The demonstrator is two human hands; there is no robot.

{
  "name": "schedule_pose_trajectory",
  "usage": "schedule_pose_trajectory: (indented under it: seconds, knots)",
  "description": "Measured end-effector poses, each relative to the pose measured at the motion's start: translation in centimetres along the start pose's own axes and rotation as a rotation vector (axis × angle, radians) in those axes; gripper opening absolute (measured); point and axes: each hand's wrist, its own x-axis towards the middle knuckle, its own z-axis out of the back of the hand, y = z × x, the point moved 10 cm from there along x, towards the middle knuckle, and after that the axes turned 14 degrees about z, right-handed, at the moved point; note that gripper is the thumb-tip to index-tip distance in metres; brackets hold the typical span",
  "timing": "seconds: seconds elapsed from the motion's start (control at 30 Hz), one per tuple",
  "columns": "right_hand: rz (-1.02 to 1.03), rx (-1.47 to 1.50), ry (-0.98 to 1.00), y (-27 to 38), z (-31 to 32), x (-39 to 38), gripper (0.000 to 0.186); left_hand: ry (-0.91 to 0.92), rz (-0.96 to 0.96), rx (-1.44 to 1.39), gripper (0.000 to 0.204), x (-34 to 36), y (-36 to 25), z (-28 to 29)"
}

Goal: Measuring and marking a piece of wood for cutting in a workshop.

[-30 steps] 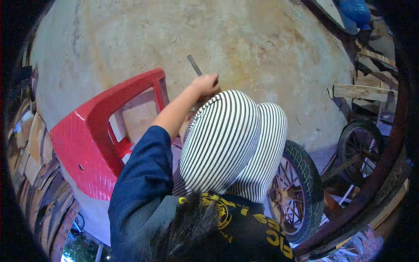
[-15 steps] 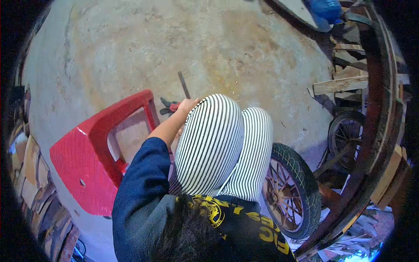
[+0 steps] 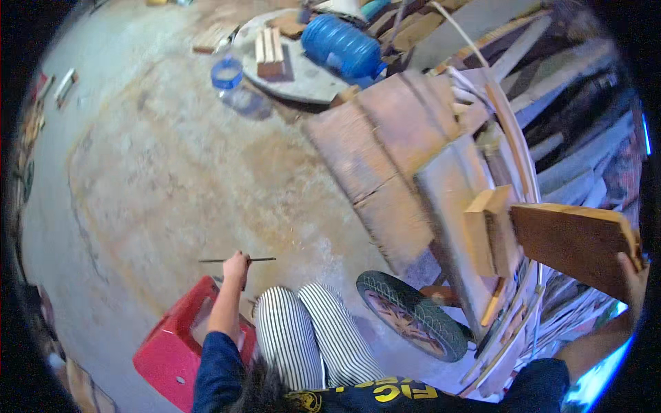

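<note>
My left hand (image 3: pixel 236 266), closed in a fist, grips a thin dark rod (image 3: pixel 263 259) that sticks out on both sides of it. The arm reaches over a red plastic stool-like piece (image 3: pixel 162 358) lying on its side at my left. Out at the far right, my right hand (image 3: pixel 632 275) holds the edge of a thick brown wooden board (image 3: pixel 571 241). Its fingers are partly hidden at the rim of the picture. Beside the board's near end stand lighter wood pieces (image 3: pixel 482 237). My striped knees (image 3: pixel 282 330) are bent below the left hand.
A spoked wheel with a tyre (image 3: pixel 413 313) stands at my right. Beyond it lean large worn panels (image 3: pixel 385 151) and a heap of scrap wood (image 3: pixel 578 131). Farther off are a blue water jug (image 3: pixel 342 45), a round slab (image 3: pixel 303 79) and a cut clear bottle (image 3: pixel 227 73).
The view has swung to the right and up. My right arm, hidden before, now stretches far right to the wooden board. The left hand still holds the rod, now lying crosswise.
</note>
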Motion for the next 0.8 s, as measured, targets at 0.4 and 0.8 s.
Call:
schedule_pose_trajectory:
  seconds: [0.4, 0.8]
  knots:
    - [0.567, 0.054, -0.123, 18.1, -7.1, -5.0, 0.024, -0.118, 0.211, -0.467, 0.021, -13.6, -1.3, 28.5]
    - [0.437, 0.048, -0.159, 18.6, -6.3, -4.9, 0.018, -0.148, -0.303, -0.854, 0.024, -16.7, -29.5, 50.2]
